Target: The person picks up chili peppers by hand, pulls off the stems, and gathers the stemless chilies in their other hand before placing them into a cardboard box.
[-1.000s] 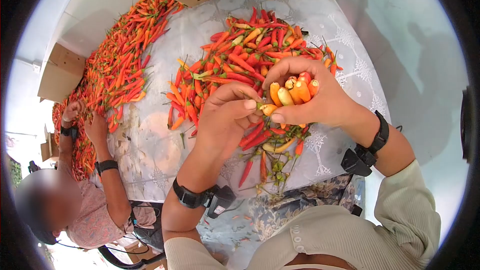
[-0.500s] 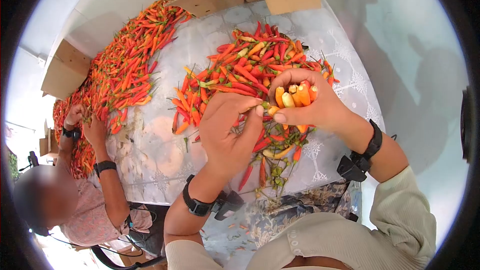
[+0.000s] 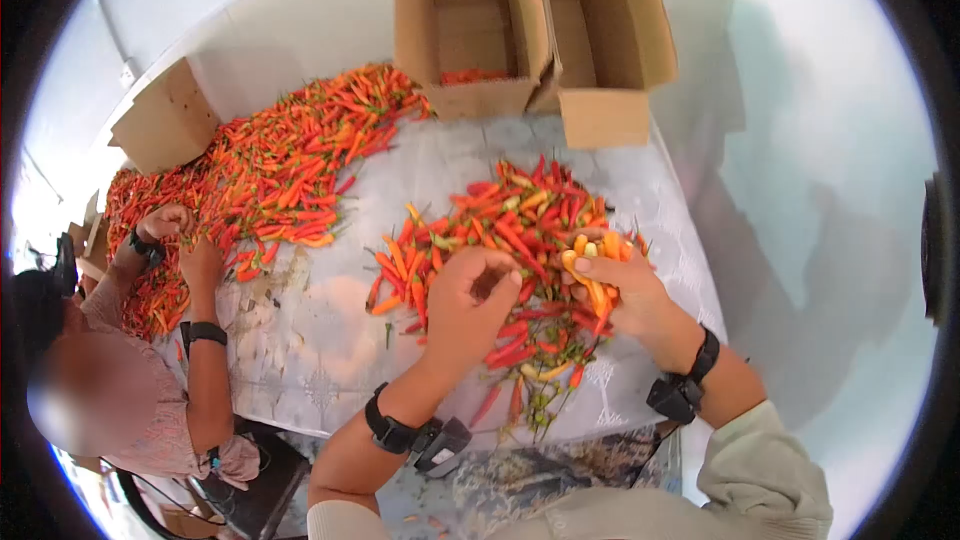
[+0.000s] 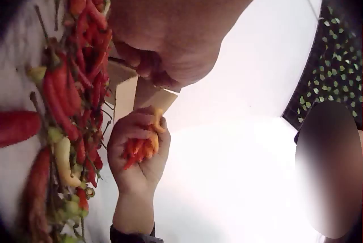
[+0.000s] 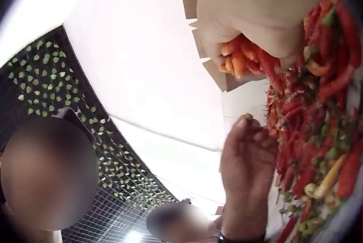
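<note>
My right hand [image 3: 645, 302] grips a bunch of orange, yellow and red chili peppers [image 3: 598, 292], with bare, stemless ends showing on several. To its left, my left hand [image 3: 468, 312] has curled fingers, with the thumb tip close to the index finger. A small greenish stem bit [image 5: 248, 117] shows at the left fingertips in the right wrist view. Both hands are over a heap of red and orange chilies [image 3: 520, 222] on the tablecloth. Loose green stems [image 3: 540, 406] lie at the heap's near edge, among a few peppers.
Two open cardboard boxes [image 3: 490, 100] stand at the back, some chilies inside the left one. A larger chili pile [image 3: 290, 165] spreads along the left, beside another box [image 3: 165, 122]. Another person's hands [image 3: 203, 265] work at that pile. A wall [image 3: 800, 240] rises on the right.
My left hand has drawn away from the bunch after pinching a pepper's green stem end. My right hand has turned and tightened around the peppers. The head view has tilted up, showing more of the boxes.
</note>
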`<state>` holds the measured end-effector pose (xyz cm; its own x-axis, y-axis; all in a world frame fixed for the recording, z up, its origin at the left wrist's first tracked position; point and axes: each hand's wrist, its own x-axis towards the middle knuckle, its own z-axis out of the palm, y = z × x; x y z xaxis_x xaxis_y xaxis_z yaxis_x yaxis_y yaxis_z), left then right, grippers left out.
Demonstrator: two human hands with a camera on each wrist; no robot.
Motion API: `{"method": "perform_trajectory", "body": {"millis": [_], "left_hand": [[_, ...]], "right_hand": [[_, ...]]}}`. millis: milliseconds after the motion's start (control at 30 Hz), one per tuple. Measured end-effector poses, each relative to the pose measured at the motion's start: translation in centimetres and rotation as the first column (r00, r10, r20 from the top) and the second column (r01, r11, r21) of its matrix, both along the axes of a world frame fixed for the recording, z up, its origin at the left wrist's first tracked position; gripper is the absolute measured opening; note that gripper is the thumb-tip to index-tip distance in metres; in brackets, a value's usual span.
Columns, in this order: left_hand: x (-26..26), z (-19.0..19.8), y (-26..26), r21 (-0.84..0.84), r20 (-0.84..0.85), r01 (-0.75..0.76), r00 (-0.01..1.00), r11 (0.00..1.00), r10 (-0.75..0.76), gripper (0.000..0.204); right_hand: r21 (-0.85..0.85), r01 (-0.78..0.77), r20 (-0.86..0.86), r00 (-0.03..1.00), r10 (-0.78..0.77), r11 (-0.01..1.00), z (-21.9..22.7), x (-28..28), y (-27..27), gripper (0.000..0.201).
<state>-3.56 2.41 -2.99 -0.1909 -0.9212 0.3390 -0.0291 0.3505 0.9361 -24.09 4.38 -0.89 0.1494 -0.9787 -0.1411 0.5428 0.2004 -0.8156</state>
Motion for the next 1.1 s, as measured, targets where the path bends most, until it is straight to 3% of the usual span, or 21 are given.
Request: {"method": "perform_trajectory", "body": {"millis": [133,233,267,333,400,500,600,667,733,800,867,967,1100], "left_hand": [[0.3,-0.1,-0.6,0.071,-0.066,-0.007,0.998,0.997,0.012,0.006],[0.4,0.2,-0.4,0.063,-0.045,0.005,0.999,0.998,-0.002,0.006],[0.4,0.8,0.0,0.045,-0.027,0.020,0.999,0.999,-0.019,0.005],[0.1,0.8,0.3,0.027,-0.040,0.052,0.998,0.998,-0.051,0.006],[-0.3,0.0,0.4,0.019,-0.100,0.077,0.992,0.997,-0.075,0.007],[0.0,0.9,0.8,-0.007,-0.032,0.030,0.999,1.000,-0.030,0.007],[0.2,1.6,1.0,-0.057,0.059,0.016,0.998,0.998,-0.012,0.008],[0.2,1.5,1.0,-0.009,-0.001,0.051,0.999,0.999,-0.051,0.009],[0.3,1.6,0.9,0.017,-0.038,0.085,0.996,0.996,-0.084,0.009],[0.4,1.8,1.1,0.023,-0.046,0.123,0.991,0.992,-0.122,0.009],[0.4,1.4,0.9,0.004,-0.013,0.127,0.992,0.992,-0.127,0.009],[0.3,1.4,1.0,0.007,-0.023,0.128,0.991,0.992,-0.128,0.009],[0.2,1.9,1.4,0.000,-0.018,0.114,0.993,0.994,-0.114,0.009]], "right_hand": [[0.005,0.185,0.128,0.974,-0.184,0.983,2.9,-1.2,-0.6,0.031],[-0.201,0.325,-0.043,0.939,-0.340,0.924,6.9,-1.2,0.5,0.031],[-0.345,0.364,-0.085,0.906,-0.415,0.865,8.1,-1.0,0.9,0.030],[-0.609,0.382,-0.130,0.817,-0.562,0.695,10.6,-0.4,1.6,0.029],[-0.825,0.371,-0.074,0.677,-0.732,0.426,13.5,1.0,2.5,0.029],[-0.951,0.310,0.202,0.569,-0.797,-0.020,16.2,2.8,2.0,0.034],[-0.938,0.295,0.305,0.452,-0.838,-0.182,18.5,5.2,0.3,0.037],[-0.919,0.207,0.395,0.431,-0.811,-0.337,19.9,6.2,-3.0,0.038],[-0.921,0.018,0.375,0.310,-0.874,-0.389,20.9,6.0,-8.2,0.043],[-0.985,-0.128,0.093,0.167,-0.982,-0.115,20.9,6.0,-14.0,0.054],[-0.969,-0.179,-0.181,0.045,-0.982,0.170,18.7,5.9,-18.4,0.059],[-0.898,-0.160,-0.419,0.029,-0.908,0.410,16.3,4.4,-19.7,0.058],[-0.889,-0.150,-0.454,0.151,-0.878,0.433,14.1,3.3,-15.6,0.051]]}}
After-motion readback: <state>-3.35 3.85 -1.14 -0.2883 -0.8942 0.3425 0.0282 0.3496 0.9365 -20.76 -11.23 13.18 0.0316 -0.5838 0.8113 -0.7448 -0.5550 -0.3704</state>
